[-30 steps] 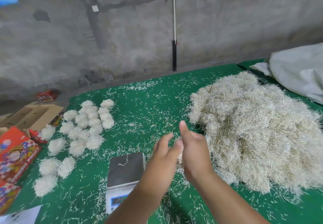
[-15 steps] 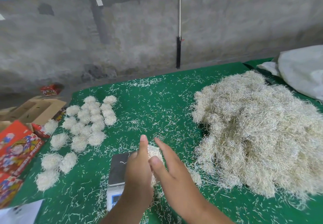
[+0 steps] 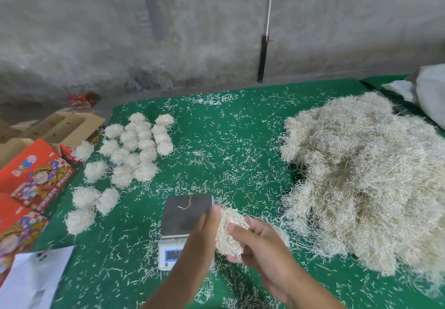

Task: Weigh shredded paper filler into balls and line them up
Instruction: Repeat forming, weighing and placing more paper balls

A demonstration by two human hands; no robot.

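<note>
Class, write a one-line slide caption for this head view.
Both hands press a paper wad beside the scale; finished balls left, loose pile right.

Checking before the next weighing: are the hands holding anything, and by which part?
A wad of shredded paper, pressed between left hand and right hand at its sides.
</note>
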